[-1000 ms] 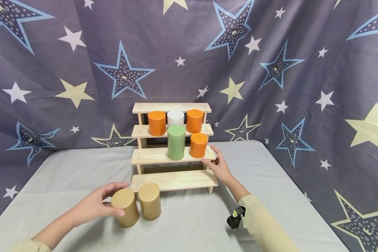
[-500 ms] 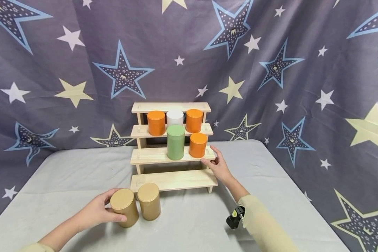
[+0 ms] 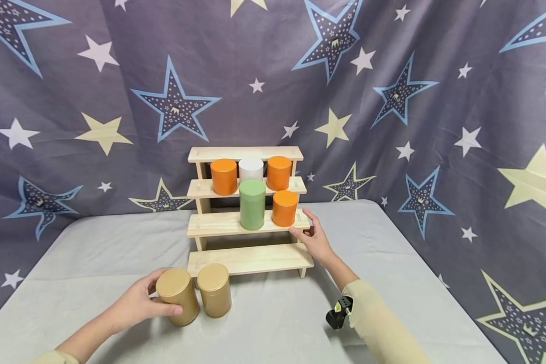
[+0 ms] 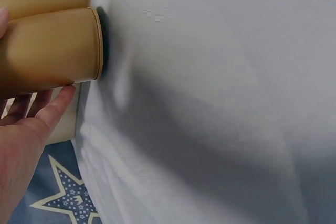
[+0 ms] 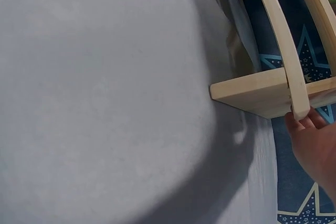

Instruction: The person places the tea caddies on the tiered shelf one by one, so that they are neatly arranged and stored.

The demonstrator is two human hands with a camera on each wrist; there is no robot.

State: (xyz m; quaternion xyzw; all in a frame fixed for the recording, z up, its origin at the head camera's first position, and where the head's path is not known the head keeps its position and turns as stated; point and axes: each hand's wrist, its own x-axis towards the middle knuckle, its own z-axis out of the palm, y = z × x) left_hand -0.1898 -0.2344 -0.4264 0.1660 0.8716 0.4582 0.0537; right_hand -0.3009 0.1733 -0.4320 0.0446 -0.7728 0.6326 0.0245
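Observation:
My left hand [image 3: 136, 304] grips a gold canister [image 3: 182, 302] from its left side, thumb across the front. The canister leans slightly, and a dark shadow shows under its base in the left wrist view. Just right of it a second gold canister [image 3: 215, 294] stands upright at the lower left front of a stepped wooden stand [image 3: 255, 260]. With the right hand [image 3: 317, 243] I pinch the right end of the stand's second step from the bottom. On that step are a green canister [image 3: 252, 206] and a shorter orange canister [image 3: 284, 209].
One step higher stand an orange canister [image 3: 224, 178], a white canister [image 3: 251, 168] and another orange canister [image 3: 279, 174]. Grey cloth [image 3: 373, 303] covers the table. Behind and to the right hangs a star-patterned curtain [image 3: 264, 121].
My left fingers have closed in round the left gold canister, which now leans, its top shifted slightly left and up. The right hand keeps its hold on the stand.

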